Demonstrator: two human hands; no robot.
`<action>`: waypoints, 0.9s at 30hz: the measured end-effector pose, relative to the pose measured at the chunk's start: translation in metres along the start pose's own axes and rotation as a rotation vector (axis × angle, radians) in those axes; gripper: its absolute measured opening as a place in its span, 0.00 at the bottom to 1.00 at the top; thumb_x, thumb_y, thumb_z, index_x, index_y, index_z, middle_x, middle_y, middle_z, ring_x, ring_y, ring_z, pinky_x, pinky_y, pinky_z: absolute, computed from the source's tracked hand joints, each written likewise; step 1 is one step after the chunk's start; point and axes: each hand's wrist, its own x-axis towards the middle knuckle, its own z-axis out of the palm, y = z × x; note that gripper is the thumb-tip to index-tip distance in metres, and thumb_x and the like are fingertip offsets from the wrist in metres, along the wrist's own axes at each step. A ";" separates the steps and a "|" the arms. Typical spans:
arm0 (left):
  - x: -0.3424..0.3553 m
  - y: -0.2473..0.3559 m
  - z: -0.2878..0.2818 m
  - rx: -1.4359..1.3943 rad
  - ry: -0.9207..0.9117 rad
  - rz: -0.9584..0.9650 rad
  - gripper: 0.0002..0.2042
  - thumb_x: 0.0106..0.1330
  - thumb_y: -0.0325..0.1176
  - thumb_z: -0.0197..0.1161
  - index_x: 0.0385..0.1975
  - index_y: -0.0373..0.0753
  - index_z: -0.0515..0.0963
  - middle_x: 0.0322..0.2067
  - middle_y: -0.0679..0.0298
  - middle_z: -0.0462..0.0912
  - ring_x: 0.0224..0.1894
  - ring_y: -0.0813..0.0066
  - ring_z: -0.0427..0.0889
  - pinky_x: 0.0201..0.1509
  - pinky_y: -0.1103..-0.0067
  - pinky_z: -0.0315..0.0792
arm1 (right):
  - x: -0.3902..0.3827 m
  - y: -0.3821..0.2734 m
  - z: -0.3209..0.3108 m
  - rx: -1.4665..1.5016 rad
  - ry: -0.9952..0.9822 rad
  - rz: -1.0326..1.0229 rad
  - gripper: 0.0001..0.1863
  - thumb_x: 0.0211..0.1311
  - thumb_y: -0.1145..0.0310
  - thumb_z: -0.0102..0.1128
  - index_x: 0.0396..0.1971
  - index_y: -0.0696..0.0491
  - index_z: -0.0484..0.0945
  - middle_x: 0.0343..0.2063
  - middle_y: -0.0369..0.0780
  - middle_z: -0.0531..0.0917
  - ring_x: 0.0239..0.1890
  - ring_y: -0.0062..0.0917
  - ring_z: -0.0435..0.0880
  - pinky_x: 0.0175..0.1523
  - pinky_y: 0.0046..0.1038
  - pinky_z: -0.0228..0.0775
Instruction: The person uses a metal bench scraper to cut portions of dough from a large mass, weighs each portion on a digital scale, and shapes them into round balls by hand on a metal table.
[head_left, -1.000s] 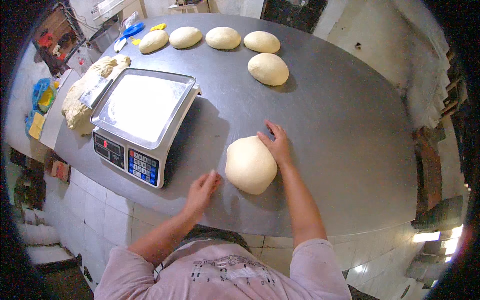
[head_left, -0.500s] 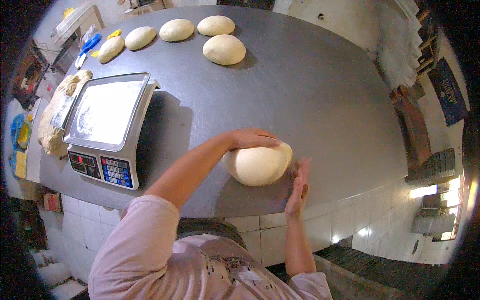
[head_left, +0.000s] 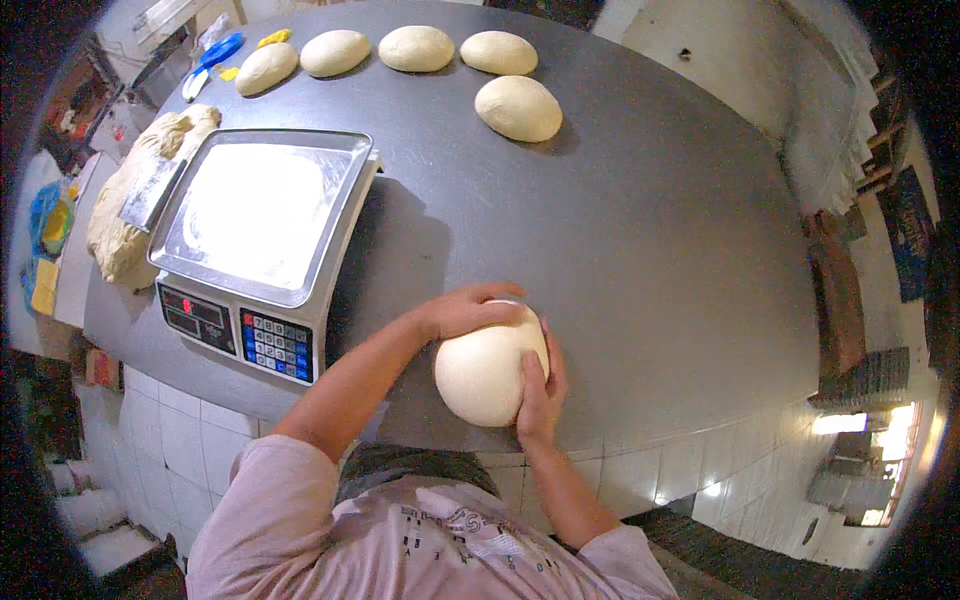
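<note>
A large, smooth, pale dough ball (head_left: 478, 372) is close to the table's front edge, cupped between both my hands. My left hand (head_left: 470, 309) curves over its far side, fingers together and their tips partly out of sight behind it. Against its right side presses my right hand (head_left: 541, 393), thumb on top and the other fingers wrapped round the outer side. The underside of the dough is hidden.
Left of my hands stands a white digital scale (head_left: 262, 225) with a steel tray. Beside it a metal scraper (head_left: 153, 195) rests on a rough dough mass (head_left: 125, 222). Several dough balls, one a round loaf shape (head_left: 518, 108), line the far side of the grey table (head_left: 640, 260).
My right hand has closed in from beside the dough and now grips its right side. The dough ball has come nearer the front edge. The whole view has shifted.
</note>
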 end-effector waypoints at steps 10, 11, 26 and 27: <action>-0.070 0.007 0.030 -0.358 0.780 -0.284 0.29 0.68 0.52 0.49 0.58 0.31 0.66 0.54 0.53 0.73 0.55 0.63 0.74 0.59 0.72 0.65 | 0.127 0.021 -0.016 -0.880 -0.319 -0.548 0.24 0.65 0.57 0.49 0.57 0.54 0.70 0.62 0.45 0.66 0.62 0.38 0.66 0.68 0.37 0.49; -0.059 0.002 0.043 -0.463 0.813 -0.223 0.31 0.68 0.53 0.48 0.59 0.30 0.65 0.56 0.53 0.72 0.56 0.63 0.72 0.59 0.72 0.64 | 0.124 0.027 -0.020 -0.615 -0.341 -0.364 0.25 0.65 0.56 0.48 0.58 0.54 0.69 0.62 0.45 0.65 0.63 0.38 0.64 0.68 0.37 0.48; 0.010 0.040 0.045 0.141 -0.054 -0.073 0.30 0.62 0.58 0.54 0.56 0.42 0.70 0.53 0.54 0.75 0.54 0.62 0.74 0.56 0.68 0.68 | 0.010 0.014 -0.084 -0.228 -0.083 -0.171 0.33 0.62 0.56 0.52 0.63 0.58 0.59 0.63 0.45 0.63 0.63 0.35 0.63 0.65 0.34 0.53; 0.001 0.029 0.047 0.162 0.186 -0.028 0.32 0.61 0.60 0.53 0.57 0.41 0.69 0.51 0.52 0.75 0.53 0.60 0.74 0.56 0.68 0.67 | 0.010 0.014 -0.080 -0.213 -0.055 -0.133 0.33 0.60 0.58 0.55 0.63 0.58 0.60 0.62 0.45 0.64 0.62 0.36 0.64 0.64 0.35 0.55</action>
